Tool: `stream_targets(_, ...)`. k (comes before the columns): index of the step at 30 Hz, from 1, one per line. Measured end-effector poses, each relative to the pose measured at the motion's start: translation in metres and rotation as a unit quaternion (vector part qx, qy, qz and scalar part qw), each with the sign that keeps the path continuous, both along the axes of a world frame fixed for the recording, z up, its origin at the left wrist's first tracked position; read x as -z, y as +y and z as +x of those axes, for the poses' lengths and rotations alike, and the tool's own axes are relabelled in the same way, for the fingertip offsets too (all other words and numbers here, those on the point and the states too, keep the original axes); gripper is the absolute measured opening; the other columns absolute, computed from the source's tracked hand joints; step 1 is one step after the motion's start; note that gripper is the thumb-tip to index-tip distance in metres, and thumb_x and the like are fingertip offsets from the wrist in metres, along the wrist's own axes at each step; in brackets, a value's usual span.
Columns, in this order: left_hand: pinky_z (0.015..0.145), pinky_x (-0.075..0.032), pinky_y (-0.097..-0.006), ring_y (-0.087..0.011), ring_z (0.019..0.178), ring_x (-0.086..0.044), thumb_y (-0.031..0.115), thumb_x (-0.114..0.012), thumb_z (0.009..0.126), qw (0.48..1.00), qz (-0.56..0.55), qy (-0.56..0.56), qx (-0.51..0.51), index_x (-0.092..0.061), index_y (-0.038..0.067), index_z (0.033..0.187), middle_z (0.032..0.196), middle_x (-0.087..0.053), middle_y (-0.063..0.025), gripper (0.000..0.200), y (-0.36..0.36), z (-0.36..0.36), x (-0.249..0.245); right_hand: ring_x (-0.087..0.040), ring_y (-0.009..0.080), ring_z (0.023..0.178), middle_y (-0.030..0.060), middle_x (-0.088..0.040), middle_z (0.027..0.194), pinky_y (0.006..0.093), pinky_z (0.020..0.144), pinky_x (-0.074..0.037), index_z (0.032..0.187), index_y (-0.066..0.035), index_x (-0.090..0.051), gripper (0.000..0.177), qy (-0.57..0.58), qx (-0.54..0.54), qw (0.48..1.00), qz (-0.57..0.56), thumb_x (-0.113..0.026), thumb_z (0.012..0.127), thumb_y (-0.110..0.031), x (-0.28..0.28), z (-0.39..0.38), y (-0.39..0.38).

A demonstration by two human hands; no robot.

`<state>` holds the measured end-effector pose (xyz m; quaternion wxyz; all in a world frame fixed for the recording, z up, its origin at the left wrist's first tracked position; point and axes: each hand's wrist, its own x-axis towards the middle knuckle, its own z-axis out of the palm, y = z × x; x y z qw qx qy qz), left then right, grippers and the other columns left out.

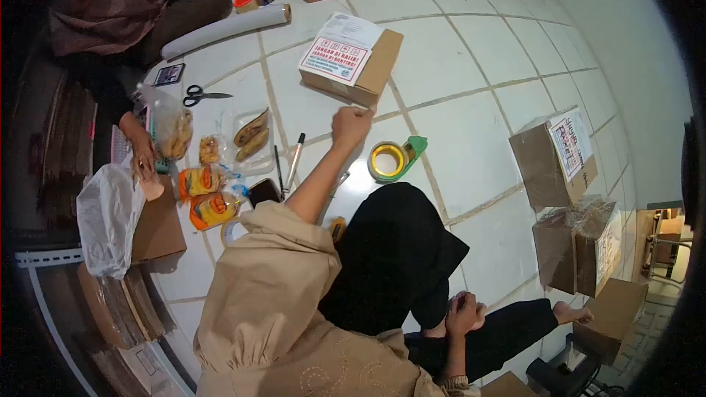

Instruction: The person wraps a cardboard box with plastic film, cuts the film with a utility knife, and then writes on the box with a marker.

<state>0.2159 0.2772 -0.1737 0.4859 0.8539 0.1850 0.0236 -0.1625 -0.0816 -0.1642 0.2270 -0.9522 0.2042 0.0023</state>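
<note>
My left hand (351, 129) reaches forward, its fingers curled against the near corner of a taped cardboard box (386, 66). White labels with red printing cover part of that box's top. Close to this hand a tape roll in a green dispenser (397, 160) lies on the tiles. A marker (295, 162) and a thin dark pen (279, 169) lie beside my left forearm. My right hand (462, 314) is low by my folded leg, near my bare ankle, its fingers curled; what they hold, if anything, is hidden.
Another person's hand (143, 151) is at a white plastic bag (110, 213) on the left. Scissors (206, 95), a food tray (254, 143) and snack packs (213, 209) lie nearby. Wrapped boxes (577, 242) stand on the right. A white roll (224, 33) lies at the back.
</note>
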Motion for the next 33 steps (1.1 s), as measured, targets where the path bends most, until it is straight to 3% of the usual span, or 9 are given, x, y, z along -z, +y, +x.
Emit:
stream_targets(3, 0.081, -0.045, -0.0442, -0.0365, 0.089, -0.058, 0.030, -0.064, 0.076, 0.990, 0.046, -0.090, -0.097, -0.065, 0.002, 0.088, 0.090, -0.062, -0.0224, 0.031, 0.010, 0.028, -0.048, -0.054, 0.0247, 0.069, 0.0102, -0.057, 0.076, 0.0328, 0.072, -0.037, 0.084, -0.003, -0.055, 0.011, -0.015, -0.021, 1.000, -0.008, -0.059, 0.074, -0.004, 0.004, -0.002, -0.004)
stream_targets(5, 0.087, -0.040, -0.0444, -0.0362, 0.106, -0.048, 0.033, -0.067, 0.074, 0.898, 0.307, -0.227, -0.219, -0.053, -0.004, 0.108, 0.111, -0.054, -0.0210, 0.052, 0.043, 0.075, -0.048, -0.054, 0.0250, 0.070, 0.0103, -0.058, 0.075, 0.0332, 0.074, -0.036, 0.082, -0.003, -0.054, 0.010, 0.050, 0.017, 0.998, 0.019, -0.059, 0.074, -0.005, -0.003, 0.003, -0.003)
stream_targets(7, 0.079, -0.045, -0.0422, -0.0300, 0.094, -0.056, 0.030, -0.068, 0.072, 0.888, 0.319, -0.205, -0.260, -0.057, -0.004, 0.100, 0.099, -0.059, -0.0167, 0.045, 0.087, 0.128, -0.034, -0.053, 0.0259, 0.070, 0.0107, -0.058, 0.074, 0.0335, 0.075, -0.036, 0.080, -0.003, -0.054, 0.009, -0.002, -0.012, 0.999, -0.036, -0.059, 0.074, -0.006, 0.006, 0.002, -0.005)
stream_targets(8, 0.073, -0.048, -0.0391, -0.0265, 0.083, -0.058, 0.027, -0.069, 0.071, 0.980, 0.064, -0.084, -0.169, -0.059, -0.003, 0.096, 0.090, -0.060, -0.0134, 0.041, 0.112, 0.146, -0.021, -0.053, 0.0259, 0.070, 0.0107, -0.058, 0.074, 0.0335, 0.075, -0.036, 0.080, -0.003, -0.054, 0.009, -0.004, -0.001, 0.999, -0.033, -0.059, 0.074, -0.006, 0.005, 0.004, -0.005)
stream_targets(9, 0.066, -0.050, -0.0361, -0.0229, 0.073, -0.059, 0.025, -0.070, 0.069, 0.978, -0.193, 0.051, -0.055, -0.061, -0.002, 0.092, 0.081, -0.061, -0.0100, 0.037, 0.130, 0.163, -0.012, -0.053, 0.0268, 0.071, 0.0113, -0.057, 0.074, 0.0345, 0.076, -0.035, 0.079, -0.003, -0.055, 0.009, 0.006, -0.009, 0.998, -0.061, -0.060, 0.073, -0.007, -0.004, 0.009, -0.002)
stream_targets(11, 0.056, -0.050, -0.0304, -0.0170, 0.056, -0.056, 0.016, -0.069, 0.069, 0.987, -0.142, 0.055, 0.044, -0.063, -0.001, 0.084, 0.067, -0.058, -0.0041, 0.024, 0.127, 0.168, -0.008, -0.053, 0.0277, 0.071, 0.0118, -0.057, 0.074, 0.0355, 0.077, -0.035, 0.078, -0.003, -0.055, 0.010, 0.018, 0.016, 0.996, -0.089, -0.060, 0.072, -0.008, -0.008, 0.015, 0.002)
stream_targets(15, 0.059, -0.051, -0.0306, -0.0181, 0.065, -0.059, 0.007, -0.064, 0.074, 0.950, -0.259, 0.160, 0.065, -0.061, -0.005, 0.087, 0.078, -0.062, -0.0086, 0.018, 0.084, 0.184, -0.017, -0.054, 0.0317, 0.072, 0.0126, -0.057, 0.072, 0.0418, 0.081, -0.034, 0.074, -0.005, -0.053, 0.013, 0.016, 0.025, 0.995, -0.090, -0.061, 0.069, -0.014, 0.002, 0.010, -0.005)
stream_targets(29, 0.048, -0.046, -0.0386, -0.0226, 0.053, -0.056, 0.005, -0.067, 0.063, 0.930, -0.153, 0.170, 0.287, -0.056, -0.010, 0.075, 0.067, -0.057, -0.0136, 0.022, -0.182, 0.127, -0.038, -0.059, 0.0309, 0.076, 0.0092, -0.060, 0.071, 0.0477, 0.099, -0.023, 0.074, -0.010, -0.058, 0.015, 0.003, 0.076, 0.996, -0.048, -0.063, 0.066, -0.022, 0.014, -0.005, -0.009)
stream_targets(33, 0.057, -0.048, -0.0363, -0.0197, 0.060, -0.058, 0.012, -0.070, 0.065, 0.916, -0.093, 0.238, 0.311, -0.065, 0.001, 0.081, 0.073, -0.061, -0.0070, 0.019, -0.200, 0.087, -0.033, -0.058, 0.0320, 0.077, 0.0107, -0.061, 0.076, 0.0500, 0.095, -0.028, 0.078, -0.010, -0.060, 0.017, -0.097, 0.064, 0.985, -0.129, -0.063, 0.068, -0.023, -0.007, -0.008, -0.007)
